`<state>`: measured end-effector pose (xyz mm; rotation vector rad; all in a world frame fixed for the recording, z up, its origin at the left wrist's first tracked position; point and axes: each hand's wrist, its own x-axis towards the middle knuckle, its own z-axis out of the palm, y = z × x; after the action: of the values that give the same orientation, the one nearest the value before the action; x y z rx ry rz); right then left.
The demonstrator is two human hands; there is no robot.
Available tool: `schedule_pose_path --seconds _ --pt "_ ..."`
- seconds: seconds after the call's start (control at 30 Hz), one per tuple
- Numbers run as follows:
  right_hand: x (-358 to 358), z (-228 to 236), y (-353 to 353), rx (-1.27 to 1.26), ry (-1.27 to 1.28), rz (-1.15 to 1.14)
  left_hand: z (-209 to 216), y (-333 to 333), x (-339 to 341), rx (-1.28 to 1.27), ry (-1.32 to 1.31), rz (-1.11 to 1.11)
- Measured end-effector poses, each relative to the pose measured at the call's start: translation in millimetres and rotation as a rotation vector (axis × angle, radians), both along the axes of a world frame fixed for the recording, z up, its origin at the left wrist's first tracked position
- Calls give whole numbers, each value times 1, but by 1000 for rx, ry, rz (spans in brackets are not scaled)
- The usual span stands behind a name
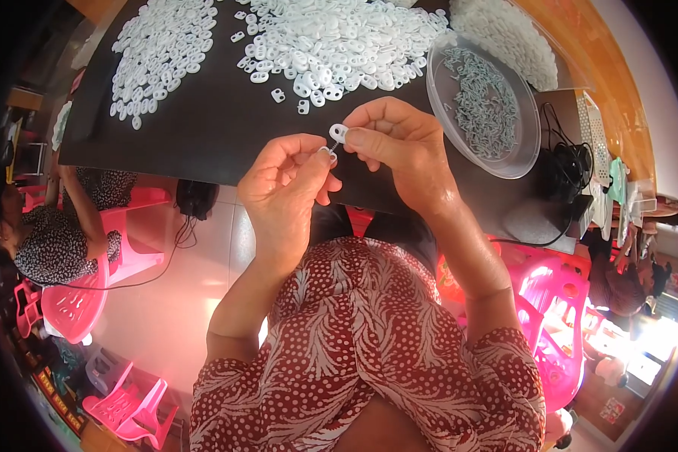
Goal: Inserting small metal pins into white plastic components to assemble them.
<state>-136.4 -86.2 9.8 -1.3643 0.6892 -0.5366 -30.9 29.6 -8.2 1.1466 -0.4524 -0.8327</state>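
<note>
Over the dark table's near edge, my two hands meet with their fingertips almost touching. My right hand (399,147) pinches a white oval plastic piece with a hole (339,133) between thumb and fingers. Just below it, my left hand (290,169) is closed on another small white plastic piece (328,154), mostly covered by the fingertips. A thin metal part (334,146), a screw or spring by its look, spans the gap between the two pieces. Beyond my hands lies a big heap of white two-holed plastic pieces (339,45), with a few loose ones nearer me.
A second pile of white pieces (162,53) is at the far left. To the right stand a clear round tub (532,128) of small grey metal parts and a clear container of white pieces (505,38). Black cables (565,154) lie beside it. Another person (53,233) sits left, near pink chairs (128,410).
</note>
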Motion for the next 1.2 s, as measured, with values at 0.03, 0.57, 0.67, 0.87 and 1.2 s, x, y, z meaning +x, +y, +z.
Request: schedule_pose_path --seconds 0.03,0.57,0.67,0.87,1.2 --pt "0 0 1 1 1 2 0 0 0 2 -2 10" --pt "5 -10 15 -176 -83 -44 -4 -2 -4 -1 12 63" --pt "4 -12 18 -188 -83 -39 -7 -3 -7 -60 19 72" --pt "4 -13 20 -144 -127 2 -11 -3 -8 -111 -2 68" --pt "5 -13 16 -926 29 -24 -14 -2 -7 -151 132 65"
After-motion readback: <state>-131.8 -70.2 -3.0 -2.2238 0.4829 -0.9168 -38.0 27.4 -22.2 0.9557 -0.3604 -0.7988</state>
